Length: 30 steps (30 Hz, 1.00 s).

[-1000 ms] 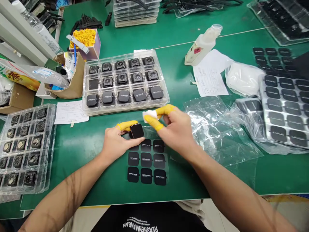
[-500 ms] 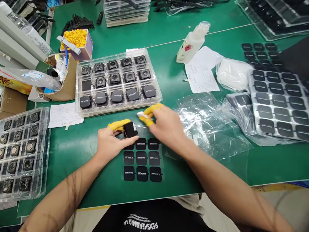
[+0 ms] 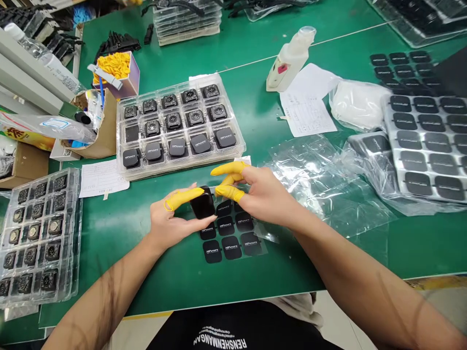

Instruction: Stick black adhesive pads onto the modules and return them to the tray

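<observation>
A black square watch face (image 3: 203,203) is tilted in my left hand (image 3: 170,214), pinched between the thumb and a finger in a yellow finger cot. My right hand (image 3: 260,194) is just to its right, its yellow-covered index finger and thumb spread apart. A small white cloth (image 3: 243,159) shows behind the right index finger; whether other fingers touch it is hidden. Beneath both hands lies a clear sheet of black HiFuture stickers (image 3: 231,247), partly covered by them.
A clear tray (image 3: 182,160) of watch bodies stands behind my hands, with a second tray (image 3: 69,233) at left. To the right are clear plastic film (image 3: 310,184), a sticker stack (image 3: 412,160) and a white bottle (image 3: 288,65). Yellow finger cots (image 3: 115,64) fill a box.
The white cloth has shifted from between my right fingertips to behind the index finger. My right thumb and index finger have spread near the watch. The left index finger now lies over its top edge.
</observation>
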Available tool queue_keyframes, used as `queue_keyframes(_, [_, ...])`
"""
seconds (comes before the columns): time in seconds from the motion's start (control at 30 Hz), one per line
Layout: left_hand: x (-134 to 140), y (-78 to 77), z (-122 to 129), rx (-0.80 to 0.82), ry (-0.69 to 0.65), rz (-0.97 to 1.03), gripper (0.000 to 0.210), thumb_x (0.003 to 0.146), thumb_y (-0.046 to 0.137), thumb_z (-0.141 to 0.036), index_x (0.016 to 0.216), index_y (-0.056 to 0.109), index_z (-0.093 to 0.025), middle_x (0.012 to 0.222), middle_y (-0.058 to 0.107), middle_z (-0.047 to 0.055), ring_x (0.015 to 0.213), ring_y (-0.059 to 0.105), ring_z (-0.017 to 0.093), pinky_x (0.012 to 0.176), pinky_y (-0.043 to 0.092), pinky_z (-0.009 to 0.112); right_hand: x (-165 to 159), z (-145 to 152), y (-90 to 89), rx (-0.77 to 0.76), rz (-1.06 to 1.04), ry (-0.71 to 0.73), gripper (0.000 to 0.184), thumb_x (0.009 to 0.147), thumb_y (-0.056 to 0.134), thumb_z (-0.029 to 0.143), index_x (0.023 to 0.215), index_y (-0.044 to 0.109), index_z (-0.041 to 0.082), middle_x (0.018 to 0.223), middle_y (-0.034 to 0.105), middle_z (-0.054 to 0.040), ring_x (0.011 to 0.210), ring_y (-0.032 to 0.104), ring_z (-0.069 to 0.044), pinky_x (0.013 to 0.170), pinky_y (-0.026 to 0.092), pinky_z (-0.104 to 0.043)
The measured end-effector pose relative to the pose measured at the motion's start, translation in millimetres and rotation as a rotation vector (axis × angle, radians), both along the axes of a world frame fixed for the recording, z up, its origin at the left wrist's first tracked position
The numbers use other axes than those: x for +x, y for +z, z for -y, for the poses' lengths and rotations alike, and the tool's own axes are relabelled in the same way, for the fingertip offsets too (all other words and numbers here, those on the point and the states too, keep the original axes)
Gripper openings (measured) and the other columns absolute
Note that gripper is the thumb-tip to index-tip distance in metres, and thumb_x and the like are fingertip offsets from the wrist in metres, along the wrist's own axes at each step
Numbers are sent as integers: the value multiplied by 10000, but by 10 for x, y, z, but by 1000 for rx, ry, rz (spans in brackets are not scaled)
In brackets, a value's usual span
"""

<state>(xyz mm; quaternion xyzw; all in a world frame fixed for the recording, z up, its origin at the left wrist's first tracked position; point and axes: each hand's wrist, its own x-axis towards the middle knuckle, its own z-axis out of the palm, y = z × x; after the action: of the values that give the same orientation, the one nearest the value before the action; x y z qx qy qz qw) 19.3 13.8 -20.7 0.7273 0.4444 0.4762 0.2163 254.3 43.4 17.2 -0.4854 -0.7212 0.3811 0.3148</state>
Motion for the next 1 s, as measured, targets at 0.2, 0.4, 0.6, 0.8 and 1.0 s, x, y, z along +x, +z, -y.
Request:
queue_keyframes(0.2, [40,50,15,175,-41,-124,491,658,987,-303,1103,782,-271,974,846,17,932,837,284,830,730,399,62,25,38,248,198,118,258,937,709,233,1193,730,256,1108,811,-65,1014,758,-265,845,607,-406])
queue_keyframes(0.4, [17,13,42,61,-3,-38,533,639,1003,-327,1125,790,-276,1024,838,38,955,829,302,886,715,439,-114,111,-5,288,42,60,293,927,597,73,1141,707,240,1031,801,-44,952,767,-213,839,623,-361])
queue_keyframes(0.6, [34,35,75,-73,-43,-86,434,650,985,-425,1013,797,-279,926,837,35,910,832,287,883,717,436,-170,98,-42,140,13,-117,228,927,583,99,1057,702,243,1002,816,-16,884,780,-199,792,620,-336])
queue_keyframes(0.8, [66,73,74,172,6,-159,472,682,981,-318,1114,793,-275,945,847,30,840,832,253,775,720,352,-172,95,-66,54,-49,-94,95,918,703,243,1009,728,238,987,799,-37,868,752,-211,788,613,-365])
queue_keyframes(1.0, [101,76,56,267,-34,-116,501,685,978,-311,1142,792,-224,944,849,33,762,824,222,735,715,312,-223,100,-55,187,-202,-241,57,917,708,198,895,694,249,1041,770,-42,1014,709,-220,910,574,-398])
